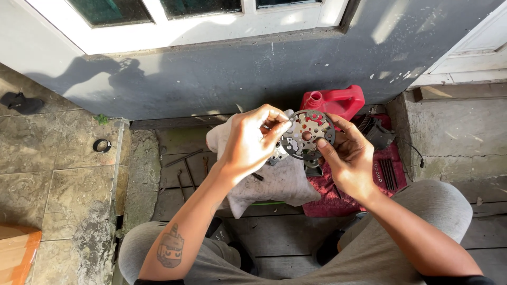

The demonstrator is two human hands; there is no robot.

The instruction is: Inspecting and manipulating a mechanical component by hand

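Over a worn plank floor (274,248) before a grey wall, both hands gripped a round perforated metal plate (307,134), left hand (252,140) pinching its edge, right hand (346,153) cradling it, above a white rag (280,182), red cloth (338,198) and red jerrycan (334,101).

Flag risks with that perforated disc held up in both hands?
1. The perforated metal disc is pinched only at its edges by left hand and right hand; it could slip onto the white cloth.
2. Stamped holes and rim may nick fingertips.
3. Loose small parts on the red cloth could scatter.
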